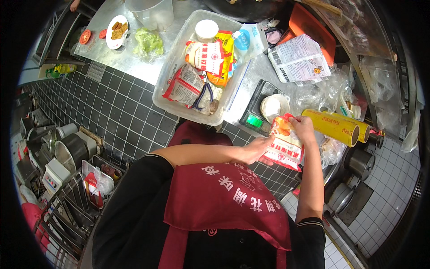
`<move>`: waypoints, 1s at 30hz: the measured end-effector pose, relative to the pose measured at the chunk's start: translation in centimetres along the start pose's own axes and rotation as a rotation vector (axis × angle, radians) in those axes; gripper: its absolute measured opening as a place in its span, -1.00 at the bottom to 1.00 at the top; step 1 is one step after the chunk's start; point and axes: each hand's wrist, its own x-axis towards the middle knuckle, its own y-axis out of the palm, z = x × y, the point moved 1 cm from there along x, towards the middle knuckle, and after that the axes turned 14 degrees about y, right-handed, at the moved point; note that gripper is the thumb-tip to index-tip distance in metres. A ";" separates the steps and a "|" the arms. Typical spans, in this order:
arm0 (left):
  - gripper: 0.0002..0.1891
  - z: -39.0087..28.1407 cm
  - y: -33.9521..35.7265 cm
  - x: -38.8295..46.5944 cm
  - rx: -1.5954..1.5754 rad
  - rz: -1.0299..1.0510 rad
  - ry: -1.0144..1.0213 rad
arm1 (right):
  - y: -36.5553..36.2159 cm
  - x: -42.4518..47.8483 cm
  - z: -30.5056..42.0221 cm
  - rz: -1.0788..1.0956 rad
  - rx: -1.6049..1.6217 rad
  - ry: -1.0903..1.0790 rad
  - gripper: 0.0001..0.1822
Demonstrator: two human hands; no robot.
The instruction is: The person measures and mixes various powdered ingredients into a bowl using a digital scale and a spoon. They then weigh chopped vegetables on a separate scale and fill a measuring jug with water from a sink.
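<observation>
Between my two hands is a red and white printed powder packet (285, 144). My left hand (258, 150) supports its lower left side. At its top edge, my right hand (302, 127) pinches the red corner. Just beyond the packet, a small white bowl (275, 106) with white contents sits on a black digital scale (256, 97) whose display glows green. To the left, a translucent plastic bin (162, 88) holds similar packets (205, 58), a white lidded tub (206, 29), a yellow packet (229, 42) and dark-handled scissors (203, 97).
Two yellow rolls of plastic wrap (331, 127) lie right of the scale, near crumpled clear bags (319, 89). A printed bag (299, 60) and orange tray (314, 30) are behind. Lettuce (147, 43), a plate of food (112, 42) and a clear container (151, 13) stand at far left.
</observation>
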 end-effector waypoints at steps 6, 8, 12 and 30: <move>-0.43 -0.2 0.2 0.0 -0.004 -0.014 -0.015 | -0.4 -0.4 0.5 -0.029 -0.016 -0.012 -0.64; -0.44 -0.2 0.2 0.0 -0.010 -0.011 -0.006 | -0.4 -0.3 0.6 -0.025 -0.018 -0.010 -0.64; -0.44 -0.3 0.2 0.0 -0.011 0.003 0.000 | -0.2 -0.4 0.4 -0.045 -0.007 -0.044 -0.64; -0.44 -0.4 0.4 0.1 -0.017 -0.007 -0.009 | -0.4 -0.1 0.5 -0.016 -0.022 0.001 -0.65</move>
